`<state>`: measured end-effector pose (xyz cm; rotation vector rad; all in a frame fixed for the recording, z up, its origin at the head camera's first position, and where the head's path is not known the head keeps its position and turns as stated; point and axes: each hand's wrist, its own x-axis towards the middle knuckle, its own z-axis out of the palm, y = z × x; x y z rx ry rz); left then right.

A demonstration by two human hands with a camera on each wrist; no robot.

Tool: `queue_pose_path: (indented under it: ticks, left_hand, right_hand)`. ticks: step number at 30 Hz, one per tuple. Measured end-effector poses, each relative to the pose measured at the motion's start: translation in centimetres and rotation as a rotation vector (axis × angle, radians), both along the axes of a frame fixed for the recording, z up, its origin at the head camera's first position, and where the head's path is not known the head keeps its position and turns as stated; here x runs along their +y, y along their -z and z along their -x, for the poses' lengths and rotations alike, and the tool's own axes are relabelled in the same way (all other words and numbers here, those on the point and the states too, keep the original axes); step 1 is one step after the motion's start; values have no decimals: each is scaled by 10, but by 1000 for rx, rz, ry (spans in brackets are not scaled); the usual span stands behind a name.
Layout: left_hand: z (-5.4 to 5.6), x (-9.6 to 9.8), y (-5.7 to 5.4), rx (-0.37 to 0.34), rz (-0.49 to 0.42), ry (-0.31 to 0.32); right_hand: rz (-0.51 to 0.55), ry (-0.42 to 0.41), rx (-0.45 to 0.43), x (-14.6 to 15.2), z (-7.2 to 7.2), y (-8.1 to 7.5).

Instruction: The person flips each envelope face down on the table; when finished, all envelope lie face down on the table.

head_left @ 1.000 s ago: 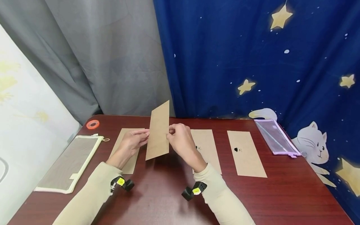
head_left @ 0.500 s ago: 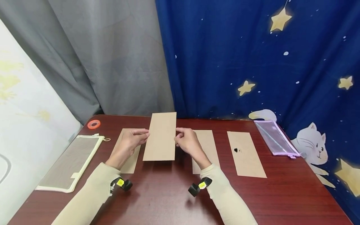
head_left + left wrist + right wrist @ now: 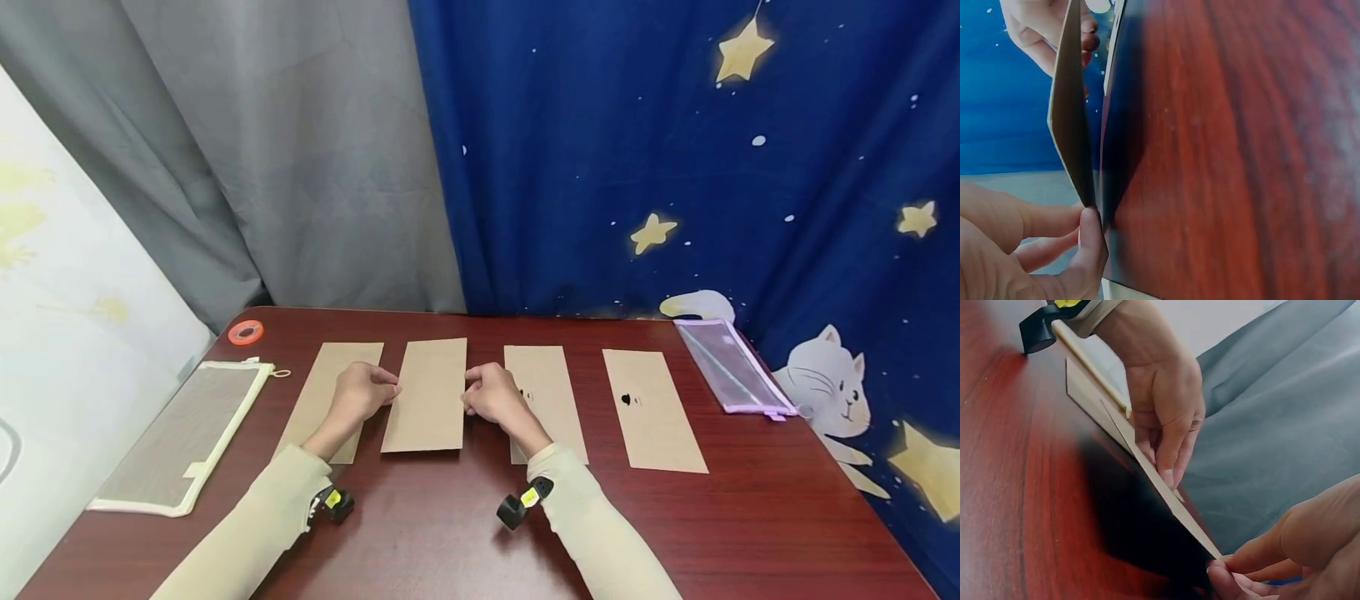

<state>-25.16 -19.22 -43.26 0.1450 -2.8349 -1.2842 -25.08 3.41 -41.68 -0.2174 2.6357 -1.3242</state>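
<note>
Between my hands is a plain tan kraft paper notebook (image 3: 426, 398), held just above the table and casting a shadow in the right wrist view. My left hand (image 3: 358, 396) pinches its left edge between thumb and fingers, as the left wrist view also shows. On the other side my right hand (image 3: 493, 393) pinches the right edge. Under and beside the left hand lies another plain tan notebook (image 3: 315, 392). A third tan notebook (image 3: 551, 400), with a small black print, lies partly behind the right hand. Farther right rests one more notebook (image 3: 660, 425) with a black hat print.
A cream-edged mesh zip pouch (image 3: 180, 433) lies at the table's left side, with an orange tape roll (image 3: 246, 332) behind it. At the right edge sits a purple mesh pouch (image 3: 735, 367). Curtains hang behind the dark red table (image 3: 420, 533).
The held notebook has turned from a steep tilt to nearly flat and come down toward the table, its plain face up. Both hands have lowered with it.
</note>
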Motion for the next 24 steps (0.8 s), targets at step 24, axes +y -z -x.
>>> queue_pose_path:
  ticks: [24]
  left_hand:
    - [1, 13, -6, 125, 288, 95]
  right_hand:
    - [-290, -80, 120, -15, -1, 5]
